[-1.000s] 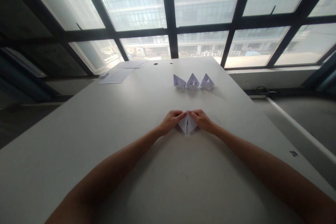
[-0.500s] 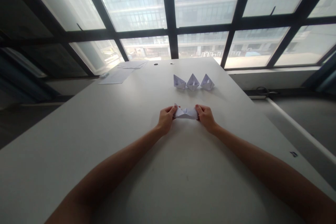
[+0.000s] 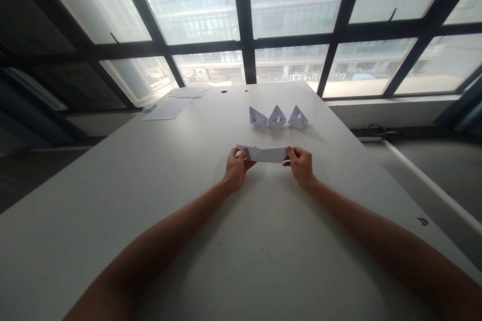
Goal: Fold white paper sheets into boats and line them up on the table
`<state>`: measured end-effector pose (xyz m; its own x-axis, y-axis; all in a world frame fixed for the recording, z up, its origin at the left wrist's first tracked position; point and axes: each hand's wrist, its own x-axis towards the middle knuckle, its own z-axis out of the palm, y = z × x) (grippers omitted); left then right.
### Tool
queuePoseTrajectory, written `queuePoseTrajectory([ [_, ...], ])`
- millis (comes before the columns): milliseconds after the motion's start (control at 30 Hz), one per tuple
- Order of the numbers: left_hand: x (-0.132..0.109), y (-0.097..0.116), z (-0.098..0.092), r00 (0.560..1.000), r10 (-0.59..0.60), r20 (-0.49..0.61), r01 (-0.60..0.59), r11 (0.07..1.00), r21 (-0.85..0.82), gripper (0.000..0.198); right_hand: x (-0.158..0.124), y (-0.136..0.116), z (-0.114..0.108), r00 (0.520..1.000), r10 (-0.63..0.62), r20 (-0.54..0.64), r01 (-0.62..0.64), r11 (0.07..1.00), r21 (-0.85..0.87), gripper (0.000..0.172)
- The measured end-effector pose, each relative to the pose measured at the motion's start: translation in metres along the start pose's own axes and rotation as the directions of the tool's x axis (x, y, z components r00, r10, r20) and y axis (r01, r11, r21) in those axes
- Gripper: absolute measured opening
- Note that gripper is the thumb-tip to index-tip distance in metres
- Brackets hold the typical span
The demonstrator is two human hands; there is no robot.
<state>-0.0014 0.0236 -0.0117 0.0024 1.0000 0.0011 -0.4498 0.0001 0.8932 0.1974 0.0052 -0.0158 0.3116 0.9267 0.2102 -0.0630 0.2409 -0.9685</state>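
Note:
A folded white paper (image 3: 268,154), stretched into a long narrow shape, is held between my two hands above the white table. My left hand (image 3: 236,168) pinches its left end, thumb on the near face. At the other end, the fingers of my right hand (image 3: 300,164) are closed on the paper. Just beyond stand three folded paper boats in a row: a left one (image 3: 257,118), a middle one (image 3: 277,119) and a right one (image 3: 297,119). The far side of the held paper is hidden.
White paper sheets (image 3: 167,109) lie at the far left of the table (image 3: 181,261). Near its far edge is a dark round hole (image 3: 224,92). A small dark mark (image 3: 422,221) shows by the right edge. Large framed windows (image 3: 289,0) rise behind the table.
My hands have moved slightly apart, and the paper between them has gone from a compact pointed shape to a longer, flatter strip. The three boats stay put.

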Motion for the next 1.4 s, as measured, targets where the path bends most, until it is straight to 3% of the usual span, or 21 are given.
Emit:
queuePoseTrajectory([
  [100, -0.002, 0.002, 0.001, 0.994, -0.041, 0.103, 0.043, 0.999, -0.016, 0.038, -0.002, -0.002, 0.001, 0.999, 0.000, 0.048, -0.002, 0.999, 0.033, 0.040],
  [267, -0.001, 0.006, 0.002, 0.996, -0.021, 0.092, 0.029, 0.996, -0.086, 0.042, -0.007, -0.006, 0.001, 0.971, -0.028, 0.236, 0.040, 0.998, -0.047, 0.036],
  [400, -0.002, 0.006, 0.001, 0.996, -0.027, 0.081, 0.032, 0.997, -0.063, 0.040, -0.009, -0.005, 0.001, 0.895, -0.010, 0.446, 0.083, 0.986, -0.145, 0.034],
  [567, -0.013, 0.002, 0.004, 0.962, -0.092, 0.257, 0.066, 0.992, 0.108, 0.041, -0.012, -0.008, 0.002, 0.804, -0.018, 0.594, 0.205, 0.947, -0.249, 0.042],
  [667, -0.018, 0.001, 0.007, 0.950, -0.105, 0.295, 0.055, 0.983, 0.173, 0.043, -0.015, -0.010, 0.004, 0.786, -0.034, 0.618, 0.239, 0.938, -0.253, 0.047],
  [867, -0.017, 0.000, 0.008, 0.945, -0.146, 0.291, 0.095, 0.979, 0.183, 0.041, -0.017, -0.008, 0.006, 0.810, -0.003, 0.587, 0.189, 0.948, -0.257, 0.049],
  [1200, -0.017, 0.004, 0.008, 0.971, -0.142, 0.192, 0.124, 0.987, 0.104, 0.036, -0.018, -0.012, 0.006, 0.749, 0.087, 0.657, 0.173, 0.931, -0.321, 0.037],
  [1400, -0.002, 0.012, 0.003, 0.997, -0.048, 0.059, 0.048, 0.999, 0.002, 0.037, -0.017, -0.014, 0.005, 0.709, 0.169, 0.684, 0.126, 0.925, -0.359, 0.033],
])
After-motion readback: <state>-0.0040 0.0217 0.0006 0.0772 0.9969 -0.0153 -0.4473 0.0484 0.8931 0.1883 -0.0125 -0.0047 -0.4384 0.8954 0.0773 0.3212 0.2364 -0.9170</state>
